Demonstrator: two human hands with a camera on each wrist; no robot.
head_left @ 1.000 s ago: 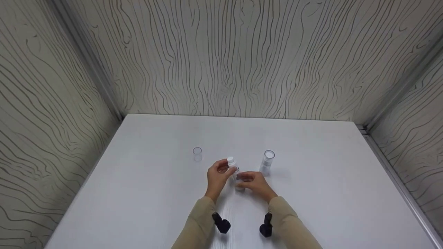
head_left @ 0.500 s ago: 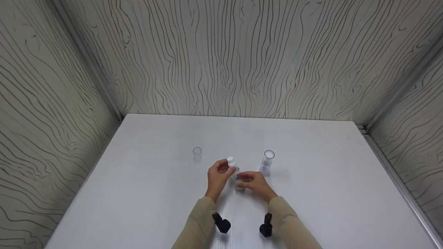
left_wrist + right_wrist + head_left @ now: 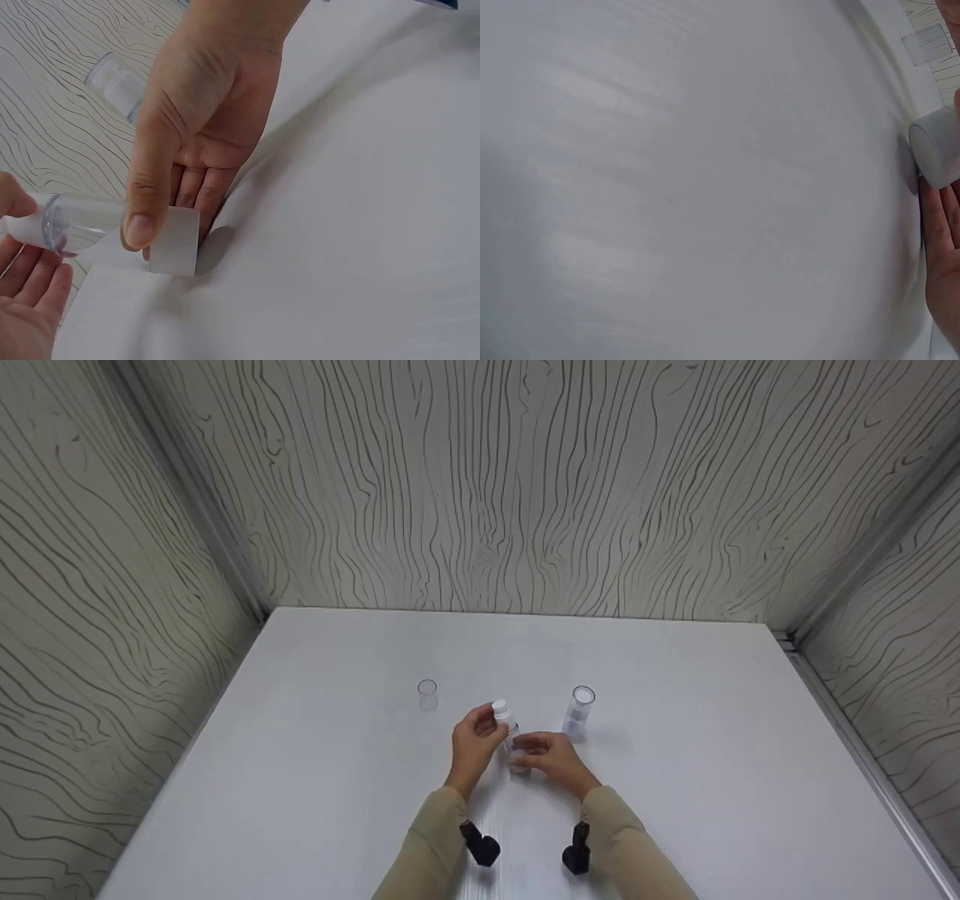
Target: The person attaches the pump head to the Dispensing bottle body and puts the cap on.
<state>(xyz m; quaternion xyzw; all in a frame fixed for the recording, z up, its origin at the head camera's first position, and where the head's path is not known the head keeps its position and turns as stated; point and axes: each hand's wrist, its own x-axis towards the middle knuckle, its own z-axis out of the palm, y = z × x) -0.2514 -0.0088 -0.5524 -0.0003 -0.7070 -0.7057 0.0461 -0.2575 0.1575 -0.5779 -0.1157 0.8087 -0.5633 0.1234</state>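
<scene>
Both hands hold one small bottle with a white top, a clear body and a white base. My left hand has its thumb and fingers around the white upper end. Lower down, at the base end, my right hand grips the bottle between thumb and fingers. The bottle leans, top away from me and slightly left. In the right wrist view only the base shows, at the right edge, with right-hand fingers beneath it.
A small clear cup-like cylinder stands left of the hands. To the right stands a taller clear tube with white inside. White table; wood-patterned panels rise behind it and on both sides. Black wrist cameras stick out from the sleeves.
My left hand shifts very slightly, its thumb moving a little on the bottle's upper end. The right hand, the bottle and the other containers stay in place.
</scene>
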